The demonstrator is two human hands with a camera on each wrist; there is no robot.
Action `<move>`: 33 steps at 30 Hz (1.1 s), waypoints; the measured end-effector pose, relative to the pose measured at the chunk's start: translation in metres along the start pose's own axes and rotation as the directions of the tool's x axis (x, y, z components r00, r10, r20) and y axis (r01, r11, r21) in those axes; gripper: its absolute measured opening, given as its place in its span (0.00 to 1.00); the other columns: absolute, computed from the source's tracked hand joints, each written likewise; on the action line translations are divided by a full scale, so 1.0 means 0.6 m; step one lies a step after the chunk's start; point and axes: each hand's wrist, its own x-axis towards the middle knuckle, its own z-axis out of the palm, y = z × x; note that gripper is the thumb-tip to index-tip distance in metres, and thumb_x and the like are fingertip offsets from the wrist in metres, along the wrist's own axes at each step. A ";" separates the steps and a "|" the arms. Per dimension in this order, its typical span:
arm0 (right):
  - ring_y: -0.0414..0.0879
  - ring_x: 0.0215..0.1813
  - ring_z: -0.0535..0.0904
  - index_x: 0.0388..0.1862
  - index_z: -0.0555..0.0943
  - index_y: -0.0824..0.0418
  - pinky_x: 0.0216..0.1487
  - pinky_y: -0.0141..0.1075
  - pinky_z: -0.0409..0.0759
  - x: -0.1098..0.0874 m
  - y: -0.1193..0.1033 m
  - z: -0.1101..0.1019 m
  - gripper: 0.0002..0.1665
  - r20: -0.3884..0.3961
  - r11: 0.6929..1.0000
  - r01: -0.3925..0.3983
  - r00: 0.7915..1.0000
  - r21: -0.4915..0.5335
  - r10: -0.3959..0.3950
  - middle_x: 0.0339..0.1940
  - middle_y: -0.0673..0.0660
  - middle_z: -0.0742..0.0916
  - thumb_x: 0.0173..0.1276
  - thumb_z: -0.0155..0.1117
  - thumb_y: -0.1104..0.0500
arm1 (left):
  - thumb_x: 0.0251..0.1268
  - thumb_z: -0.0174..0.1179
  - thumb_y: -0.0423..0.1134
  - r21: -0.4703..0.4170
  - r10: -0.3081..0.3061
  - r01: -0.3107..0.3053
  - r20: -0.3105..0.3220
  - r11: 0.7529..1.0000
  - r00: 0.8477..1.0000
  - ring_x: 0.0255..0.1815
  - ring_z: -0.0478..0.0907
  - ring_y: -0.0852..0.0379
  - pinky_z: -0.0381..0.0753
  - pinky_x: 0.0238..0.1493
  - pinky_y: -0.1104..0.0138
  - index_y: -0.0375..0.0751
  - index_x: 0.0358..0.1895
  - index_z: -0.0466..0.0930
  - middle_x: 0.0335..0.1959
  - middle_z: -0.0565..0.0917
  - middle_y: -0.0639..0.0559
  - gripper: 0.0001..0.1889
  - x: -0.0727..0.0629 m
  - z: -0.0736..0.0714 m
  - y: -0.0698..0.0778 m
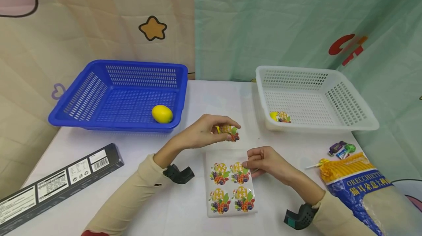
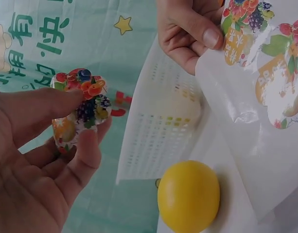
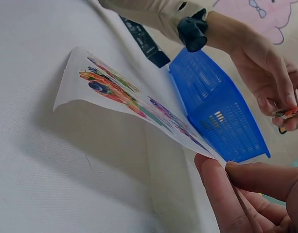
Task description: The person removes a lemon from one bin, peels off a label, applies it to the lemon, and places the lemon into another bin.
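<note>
Colourful sticker (image 1: 229,132) pinched, left hand (image 1: 206,132) raised

We see bright, even light with soft shadows; the head view bends at its edges, and both wrist views blur up close.

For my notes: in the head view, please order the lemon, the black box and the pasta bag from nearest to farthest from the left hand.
From the left hand:
1. Lemon, just to its left, inside the blue basket.
2. Pasta bag, at the right table edge.
3. Black box, at the left table edge, about as far as the bag; too close to call.
</note>
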 end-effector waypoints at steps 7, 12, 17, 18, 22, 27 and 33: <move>0.45 0.36 0.86 0.45 0.76 0.75 0.38 0.41 0.86 0.000 0.002 0.001 0.19 -0.007 1.000 -0.002 1.000 -0.004 0.002 0.34 0.58 0.89 0.64 0.70 0.62 | 0.71 0.57 0.30 0.044 -0.005 0.004 0.028 0.999 1.000 0.41 0.77 0.62 0.78 0.38 0.68 0.45 0.63 0.78 0.40 0.79 0.57 0.19 -0.002 0.001 0.000; 0.46 0.33 0.85 0.43 0.78 0.72 0.34 0.40 0.86 0.000 0.007 -0.001 0.17 -0.004 0.995 0.020 1.000 -0.102 -0.021 0.32 0.59 0.88 0.64 0.69 0.61 | 0.61 0.68 0.31 -0.012 -0.082 0.081 -0.087 0.997 0.993 0.38 0.79 0.59 0.82 0.42 0.67 0.39 0.54 0.79 0.36 0.83 0.54 0.17 0.001 -0.001 -0.001; 0.45 0.30 0.81 0.46 0.81 0.67 0.30 0.34 0.81 -0.001 0.008 -0.008 0.20 -0.120 0.893 0.073 0.983 -0.445 -0.140 0.30 0.53 0.85 0.62 0.72 0.54 | 0.60 0.68 0.31 -0.063 -0.143 0.134 -0.175 0.989 0.974 0.35 0.82 0.57 0.84 0.39 0.64 0.36 0.43 0.84 0.36 0.86 0.50 0.08 0.000 -0.004 0.000; 0.45 0.32 0.80 0.47 0.82 0.66 0.31 0.34 0.80 0.000 0.007 -0.011 0.21 -0.159 0.866 0.065 0.974 -0.495 -0.164 0.31 0.52 0.85 0.62 0.73 0.52 | 0.62 0.67 0.30 -0.074 -0.149 0.138 -0.182 0.988 0.972 0.34 0.82 0.56 0.85 0.37 0.63 0.35 0.42 0.85 0.36 0.86 0.50 0.07 -0.001 -0.005 0.000; 0.50 0.45 0.83 0.56 0.79 0.65 0.46 0.40 0.83 0.005 0.005 -0.032 0.28 -0.271 0.829 0.062 0.929 -0.555 -0.250 0.44 0.57 0.86 0.63 0.72 0.51 | 0.66 0.63 0.30 -0.086 -0.155 0.140 -0.204 0.986 0.967 0.35 0.84 0.55 0.85 0.38 0.64 0.33 0.45 0.86 0.40 0.87 0.47 0.08 -0.003 -0.012 0.001; 0.59 0.69 0.71 0.70 0.67 0.70 0.65 0.42 0.72 0.025 0.004 -0.072 0.39 -0.277 0.892 0.162 0.914 -0.421 -0.297 0.68 0.68 0.74 0.66 0.69 0.56 | 0.67 0.62 0.30 -0.036 -0.123 0.117 -0.237 0.992 0.964 0.41 0.83 0.56 0.84 0.43 0.63 0.35 0.46 0.87 0.42 0.86 0.49 0.08 -0.007 -0.021 0.000; 0.55 0.76 0.59 0.75 0.60 0.68 0.69 0.35 0.63 0.059 0.001 -0.083 0.46 -0.217 0.938 0.210 0.937 -0.275 -0.273 0.76 0.65 0.65 0.63 0.72 0.60 | 0.65 0.63 0.29 -0.090 -0.192 0.174 -0.257 0.981 0.947 0.31 0.85 0.50 0.86 0.34 0.62 0.35 0.47 0.87 0.38 0.84 0.46 0.10 -0.012 -0.026 0.000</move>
